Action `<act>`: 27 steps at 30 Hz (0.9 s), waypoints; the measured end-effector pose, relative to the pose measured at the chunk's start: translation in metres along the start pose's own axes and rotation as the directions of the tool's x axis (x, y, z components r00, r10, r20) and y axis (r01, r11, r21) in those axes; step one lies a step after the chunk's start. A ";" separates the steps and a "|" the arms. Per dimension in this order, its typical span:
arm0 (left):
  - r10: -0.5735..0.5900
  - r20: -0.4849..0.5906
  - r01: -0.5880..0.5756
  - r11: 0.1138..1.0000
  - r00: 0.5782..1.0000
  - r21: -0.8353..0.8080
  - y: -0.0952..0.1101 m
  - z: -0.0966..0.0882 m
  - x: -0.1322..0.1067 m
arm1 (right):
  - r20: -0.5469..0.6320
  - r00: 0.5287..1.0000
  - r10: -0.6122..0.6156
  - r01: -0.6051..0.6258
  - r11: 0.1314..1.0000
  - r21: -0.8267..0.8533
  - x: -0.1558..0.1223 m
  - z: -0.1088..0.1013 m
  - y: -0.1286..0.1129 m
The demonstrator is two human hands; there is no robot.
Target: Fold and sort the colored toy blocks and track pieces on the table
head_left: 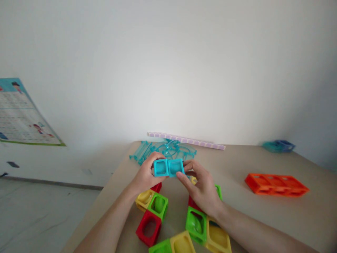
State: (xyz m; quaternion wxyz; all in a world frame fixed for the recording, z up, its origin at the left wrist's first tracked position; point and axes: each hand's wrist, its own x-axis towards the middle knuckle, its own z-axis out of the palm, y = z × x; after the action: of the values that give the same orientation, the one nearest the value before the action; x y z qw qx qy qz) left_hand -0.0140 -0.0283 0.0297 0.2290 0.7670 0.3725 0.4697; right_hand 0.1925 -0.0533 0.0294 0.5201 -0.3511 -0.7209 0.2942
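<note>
Two light-blue toy cube blocks are held side by side above the table, their hollow faces toward me. My left hand (150, 172) is closed round the left blue block (160, 168). With thumb and fingers my right hand (201, 184) grips the right blue block (175, 167). The two blocks touch; whether they are locked together I cannot tell. Below my hands lie joined coloured cubes: a red block (149, 228), a green block (158, 205) and a yellow block (144, 197) on the left. Another green block (196, 225) and yellow block (218, 237) sit under my right forearm, partly hidden.
Clear blue track pieces (171, 147) lie in a pile at the table's back. Behind them a purple patterned strip (186, 139) rests near the wall. An orange block row (276, 185) lies at right, with dark-blue pieces (284, 145) farther back. A poster (23, 116) hangs at left.
</note>
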 end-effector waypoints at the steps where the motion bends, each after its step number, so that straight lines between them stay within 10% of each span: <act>1: 0.014 0.018 -0.014 1.000 1.000 0.011 0.002 0.000 0.000 | -0.003 1.000 0.022 -0.022 1.000 0.018 0.000 0.001 0.001; 12: 0.109 0.003 -0.109 0.983 0.994 0.146 0.009 -0.001 -0.005 | 0.019 1.000 0.022 -0.024 0.995 0.094 0.001 0.003 0.006; 20: -0.011 -0.102 0.028 0.985 0.995 0.168 0.005 -0.001 -0.004 | 0.176 0.984 0.005 0.095 0.829 -0.552 0.010 -0.022 -0.042; 23: -0.059 -0.110 0.078 0.982 0.992 0.172 0.004 -0.002 -0.002 | 0.506 0.859 0.080 0.262 0.780 -0.568 0.004 -0.026 -0.066; 27: -0.097 -0.114 0.113 0.983 0.989 0.142 0.002 -0.004 -0.002 | 0.858 0.512 0.042 0.599 0.698 -0.392 -0.017 -0.013 -0.070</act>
State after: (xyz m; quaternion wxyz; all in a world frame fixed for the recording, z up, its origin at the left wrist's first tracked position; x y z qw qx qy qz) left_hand -0.0171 -0.0311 0.0324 0.1758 0.7350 0.4580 0.4681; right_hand 0.1946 -0.1067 0.0791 0.0112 -0.1987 -0.9784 0.0555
